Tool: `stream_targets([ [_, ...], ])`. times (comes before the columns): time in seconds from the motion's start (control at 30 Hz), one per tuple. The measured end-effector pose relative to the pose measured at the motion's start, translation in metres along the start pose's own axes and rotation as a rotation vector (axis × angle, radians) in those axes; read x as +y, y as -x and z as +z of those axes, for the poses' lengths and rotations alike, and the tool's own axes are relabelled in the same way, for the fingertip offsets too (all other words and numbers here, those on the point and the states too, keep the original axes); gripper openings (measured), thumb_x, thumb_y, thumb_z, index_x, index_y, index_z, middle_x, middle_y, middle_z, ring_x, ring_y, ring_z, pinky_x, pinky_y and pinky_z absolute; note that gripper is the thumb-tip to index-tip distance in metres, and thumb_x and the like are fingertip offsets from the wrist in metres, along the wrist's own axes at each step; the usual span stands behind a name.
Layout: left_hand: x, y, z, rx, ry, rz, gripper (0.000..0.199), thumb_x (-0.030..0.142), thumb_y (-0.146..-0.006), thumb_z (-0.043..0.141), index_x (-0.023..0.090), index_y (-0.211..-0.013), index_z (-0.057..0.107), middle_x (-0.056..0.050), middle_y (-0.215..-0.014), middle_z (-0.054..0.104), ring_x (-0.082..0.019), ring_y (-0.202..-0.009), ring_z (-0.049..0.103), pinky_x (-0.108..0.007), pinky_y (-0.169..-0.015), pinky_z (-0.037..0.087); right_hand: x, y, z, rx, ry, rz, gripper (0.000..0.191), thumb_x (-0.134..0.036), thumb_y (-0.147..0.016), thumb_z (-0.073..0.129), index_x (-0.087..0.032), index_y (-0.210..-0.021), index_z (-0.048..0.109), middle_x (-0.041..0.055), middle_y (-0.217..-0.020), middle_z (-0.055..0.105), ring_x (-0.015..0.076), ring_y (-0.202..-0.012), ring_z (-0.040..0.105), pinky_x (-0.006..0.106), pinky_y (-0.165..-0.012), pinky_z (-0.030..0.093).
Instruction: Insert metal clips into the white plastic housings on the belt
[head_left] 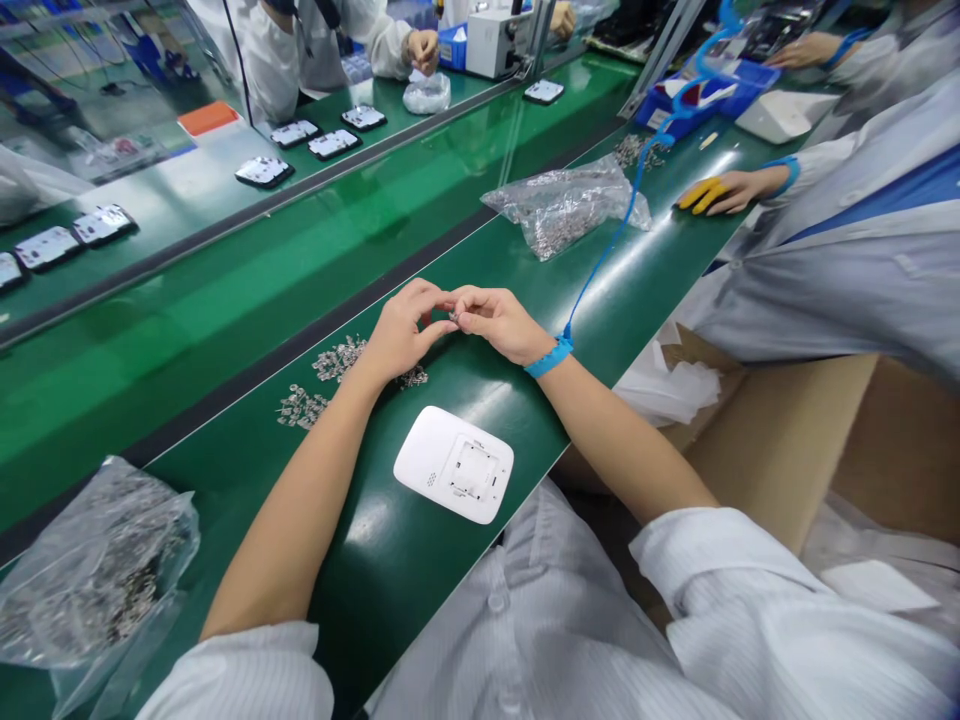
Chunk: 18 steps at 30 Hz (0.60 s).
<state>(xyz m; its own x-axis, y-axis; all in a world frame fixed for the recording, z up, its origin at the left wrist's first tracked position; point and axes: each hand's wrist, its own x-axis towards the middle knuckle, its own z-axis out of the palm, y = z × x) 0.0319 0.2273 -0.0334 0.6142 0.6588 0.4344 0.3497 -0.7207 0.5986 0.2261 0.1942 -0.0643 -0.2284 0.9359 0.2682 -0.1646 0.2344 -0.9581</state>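
Head view: long glossy green tabletop, raised green strip beyond, workshop with co-workers around. Two clear plastic bags of small metal parts, near and far. Rounded white plastic panel flat near the front edge, square recess uncovered, out of both hands. Left hand and right hand, fingers narrow, pinch a tiny silvery metal piece; its finished state unclear. Loose silvery metal parts lie unhandled.
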Motion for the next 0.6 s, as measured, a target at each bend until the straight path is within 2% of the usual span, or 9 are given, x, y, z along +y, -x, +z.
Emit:
stream_targets([
  [0.1,-0.001,0.0,0.005,0.052,-0.009,0.015,0.016,0.032,-0.09,0.065,0.022,-0.098,0.075,-0.005,-0.101,0.068,-0.019,-0.09,0.062,-0.035,-0.084,0.05,0.003,0.001,0.0,-0.002,-0.091,0.053,0.051,-0.06,-0.07,0.086,-0.017,-0.071,0.061,0.0012,-0.09,0.061,0.0092,-0.071,0.048,0.024,-0.066,0.044],
  [0.2,-0.002,0.0,0.008,0.104,-0.008,0.04,0.016,0.032,-0.092,0.063,0.021,-0.09,0.074,-0.005,-0.097,0.068,-0.019,-0.091,0.062,-0.035,-0.086,0.05,0.006,0.002,0.002,-0.019,-0.186,0.104,0.049,-0.059,-0.072,0.086,-0.017,-0.073,0.06,-0.0019,-0.079,0.055,0.0075,-0.064,0.042,0.022,-0.059,0.04],
  [0.33,0.0,0.002,0.01,0.119,-0.027,0.066,0.017,0.03,-0.094,0.058,0.021,-0.086,0.07,-0.005,-0.095,0.068,-0.018,-0.088,0.062,-0.035,-0.084,0.049,0.009,0.001,0.004,-0.007,-0.308,0.172,0.048,-0.055,-0.069,0.09,-0.017,-0.081,0.063,-0.0035,-0.074,0.054,0.0077,-0.065,0.044,0.021,-0.06,0.041],
  [0.47,0.0,0.003,0.012,0.12,-0.051,0.116,0.015,0.031,-0.093,0.06,0.02,-0.097,0.069,-0.006,-0.103,0.067,-0.017,-0.082,0.06,-0.036,-0.081,0.049,0.009,0.001,0.007,-0.001,-0.346,0.205,0.05,-0.055,-0.067,0.091,-0.017,-0.078,0.06,-0.0038,-0.075,0.054,0.0075,-0.065,0.046,0.022,-0.062,0.044],
  [0.6,-0.002,0.004,0.013,0.114,-0.16,0.158,0.022,0.033,-0.099,0.052,0.021,-0.097,0.07,-0.007,-0.101,0.069,-0.02,-0.091,0.062,-0.037,-0.082,0.046,0.008,0.001,0.008,0.0,-0.376,0.231,0.052,-0.055,-0.066,0.092,-0.017,-0.075,0.057,-0.0042,-0.073,0.054,0.0073,-0.065,0.047,0.022,-0.061,0.044],
])
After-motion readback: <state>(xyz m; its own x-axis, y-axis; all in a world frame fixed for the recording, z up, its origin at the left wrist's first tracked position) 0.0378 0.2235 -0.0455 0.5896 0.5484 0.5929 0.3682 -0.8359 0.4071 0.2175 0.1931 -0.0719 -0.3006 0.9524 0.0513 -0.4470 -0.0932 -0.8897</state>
